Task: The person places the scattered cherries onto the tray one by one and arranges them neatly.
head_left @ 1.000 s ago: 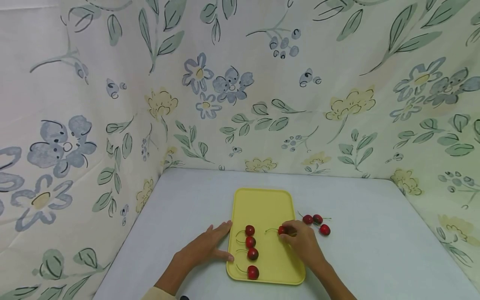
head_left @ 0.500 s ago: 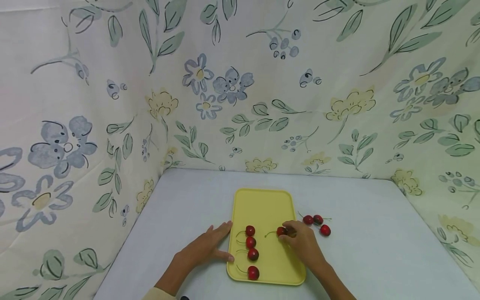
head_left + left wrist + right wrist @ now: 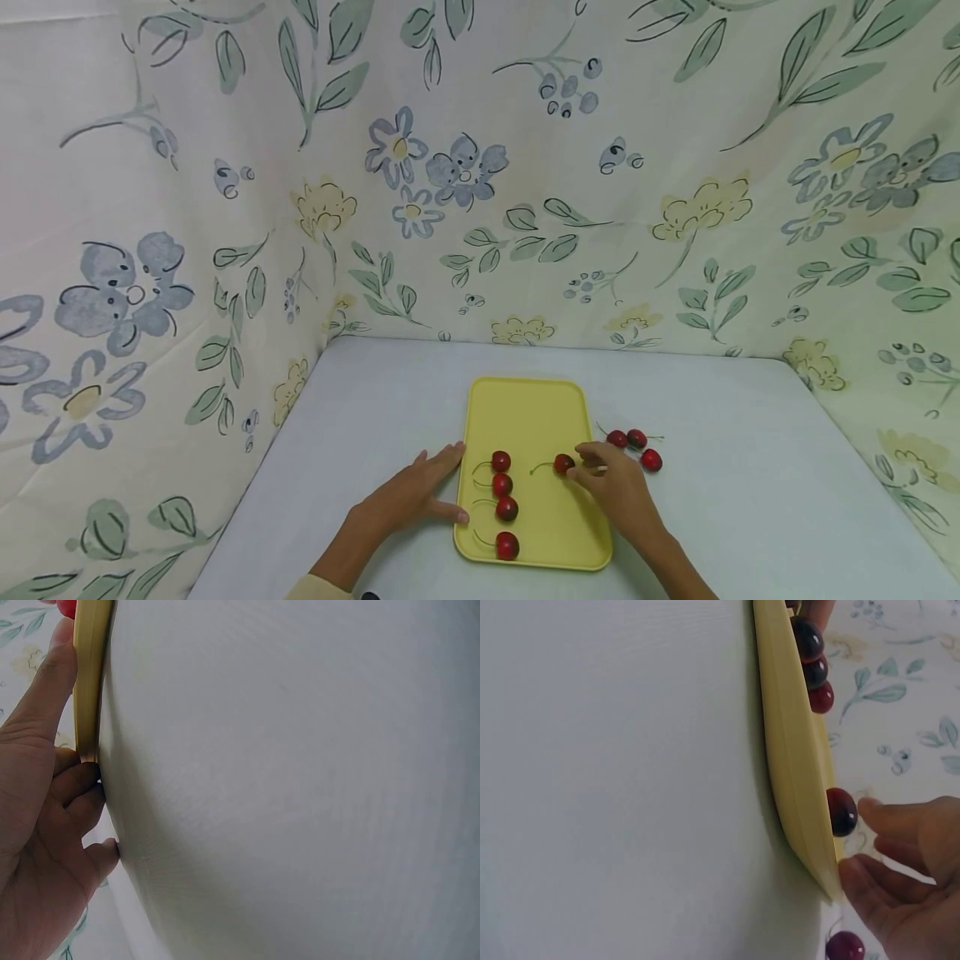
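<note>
A yellow rectangular tray [image 3: 525, 408] lies on the white table. My left hand [image 3: 408, 496] rests with spread fingers against its left edge; in the left wrist view, the thumb [image 3: 46, 682] and fingertips touch the tray's side [image 3: 88, 682]. Over the tray's right half, my right hand [image 3: 617, 485] is beside a red cherry [image 3: 563, 464] whose stem points left. In the right wrist view, the thumb and fingers are parted, with a small gap between them and that cherry [image 3: 843, 811]. Several more cherries [image 3: 506, 509] form a column on the tray's left side, stems leftward.
Three loose cherries [image 3: 651, 460] with stems lie on the table [image 3: 750, 483] just right of the tray, behind the right hand. A floral curtain [image 3: 480, 283] hangs around the back and sides of the table.
My right fingers have come off the cherry and drawn slightly to the right, leaving it on the tray. The left hand has stayed at the tray's edge.
</note>
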A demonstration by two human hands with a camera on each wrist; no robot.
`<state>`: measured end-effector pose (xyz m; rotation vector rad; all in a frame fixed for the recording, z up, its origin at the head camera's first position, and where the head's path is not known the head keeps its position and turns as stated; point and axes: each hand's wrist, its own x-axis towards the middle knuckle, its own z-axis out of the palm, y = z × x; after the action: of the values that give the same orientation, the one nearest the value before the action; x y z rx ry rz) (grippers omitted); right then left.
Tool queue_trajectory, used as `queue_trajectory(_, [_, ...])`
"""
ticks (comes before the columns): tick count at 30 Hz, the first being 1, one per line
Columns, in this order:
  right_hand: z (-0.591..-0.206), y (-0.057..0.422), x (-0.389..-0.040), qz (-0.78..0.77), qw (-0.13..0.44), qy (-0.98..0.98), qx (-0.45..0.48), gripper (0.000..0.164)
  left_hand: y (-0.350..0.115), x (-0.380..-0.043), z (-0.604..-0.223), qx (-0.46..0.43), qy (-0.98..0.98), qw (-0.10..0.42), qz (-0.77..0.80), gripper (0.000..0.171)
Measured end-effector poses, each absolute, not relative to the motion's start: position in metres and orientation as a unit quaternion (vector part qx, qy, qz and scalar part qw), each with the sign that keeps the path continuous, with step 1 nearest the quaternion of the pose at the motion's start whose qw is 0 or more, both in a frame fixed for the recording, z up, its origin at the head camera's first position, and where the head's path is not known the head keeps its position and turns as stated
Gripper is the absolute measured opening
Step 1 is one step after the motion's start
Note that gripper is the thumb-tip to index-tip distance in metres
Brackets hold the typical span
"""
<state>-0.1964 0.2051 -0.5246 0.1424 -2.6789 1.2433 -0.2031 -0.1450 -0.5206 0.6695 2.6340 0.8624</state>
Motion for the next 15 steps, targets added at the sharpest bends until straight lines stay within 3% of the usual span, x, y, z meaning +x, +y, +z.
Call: queue_trajectory(15, [-0.520,0.235,-0.191,0.411,0.109,-0.905,0.017,0.035,-0.144,-0.203,-0.519,0.226,0.915,0.150,0.297,0.111])
